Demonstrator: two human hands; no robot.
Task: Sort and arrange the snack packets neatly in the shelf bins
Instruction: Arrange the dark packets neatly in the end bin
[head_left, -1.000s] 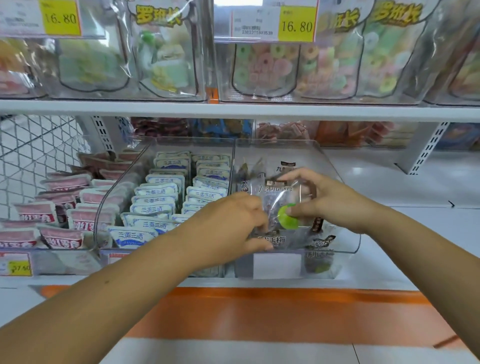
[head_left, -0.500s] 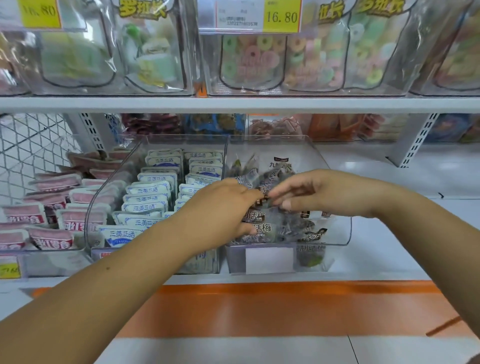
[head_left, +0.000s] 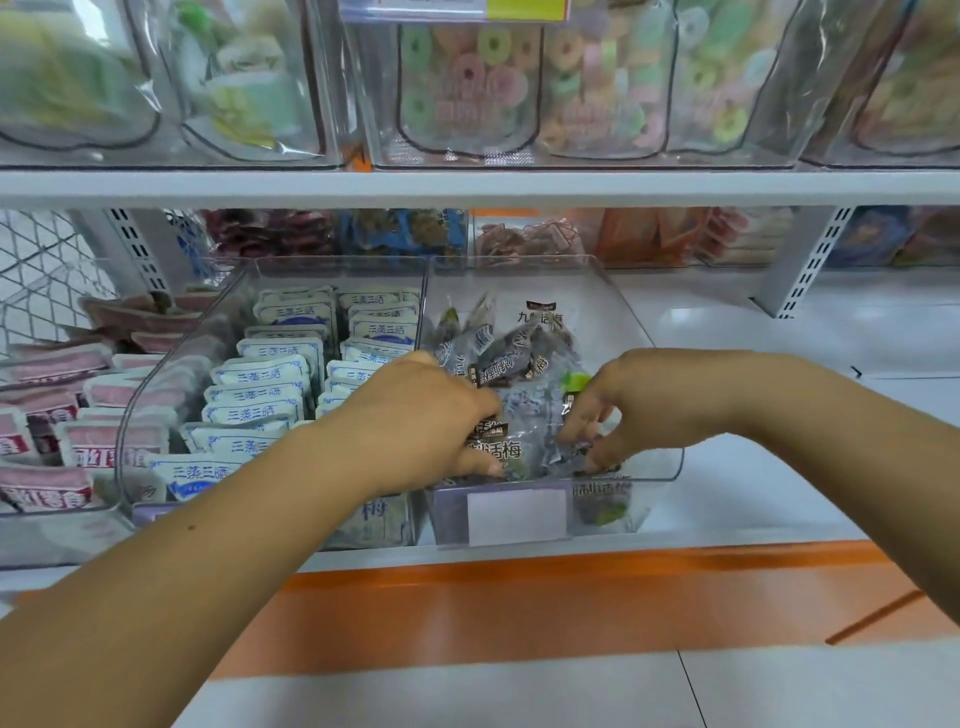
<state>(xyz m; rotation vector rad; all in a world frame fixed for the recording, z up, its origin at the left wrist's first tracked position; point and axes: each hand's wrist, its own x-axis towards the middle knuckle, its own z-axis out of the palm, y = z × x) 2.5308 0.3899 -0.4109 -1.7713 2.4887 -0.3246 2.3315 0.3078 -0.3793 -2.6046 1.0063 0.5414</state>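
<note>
Snack packets (head_left: 511, 364) of dark, crinkly clear film lie jumbled in the right-hand clear plastic bin (head_left: 641, 332), where left hand (head_left: 421, 415) and right hand (head_left: 657, 400) each clutch some with curled fingers, so this bin looks unfinished, while neighbouring white-and-blue pouches (head_left: 270, 376) already stand in rows.

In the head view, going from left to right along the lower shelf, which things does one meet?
Pink-and-white snack packets → white-and-blue snack packets → left hand → dark clear-wrapped snack packets → right hand → white slotted metal shelf bracket.
</note>
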